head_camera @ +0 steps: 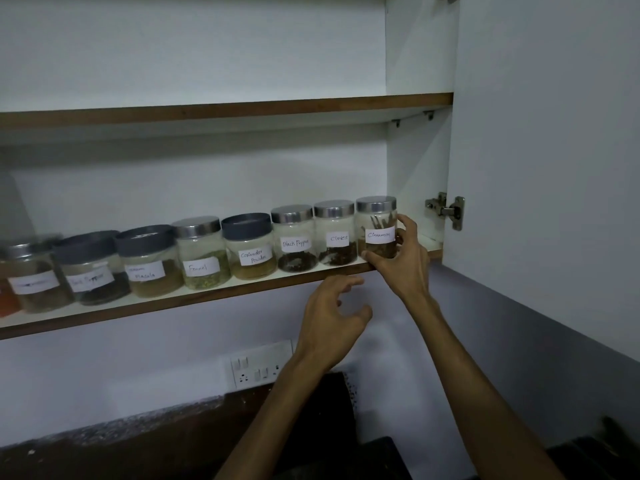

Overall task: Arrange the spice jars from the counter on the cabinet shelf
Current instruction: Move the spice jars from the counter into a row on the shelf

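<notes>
Nearest, the left hand [332,313] hovers below the shelf's [194,297] front edge, fingers loosely curled, holding nothing. Right hand [403,258] grips the Cinnamon jar [377,228] at the row's right end on the shelf, just beside the Cloves jar [336,233], then Black Pepper [294,239].

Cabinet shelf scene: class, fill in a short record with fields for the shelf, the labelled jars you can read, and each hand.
shelf: lower cabinet shelf, holding one row of jars
readable labels, left to right: Fennel, Coriander Powder, Black Pepper, Cloves, Cinnamon
unreadable: blurred jars at far left
right hand: fingers curled round the Cinnamon jar, at the row's right end
left hand: below the shelf edge, fingers loosely curled, holding nothing
</notes>
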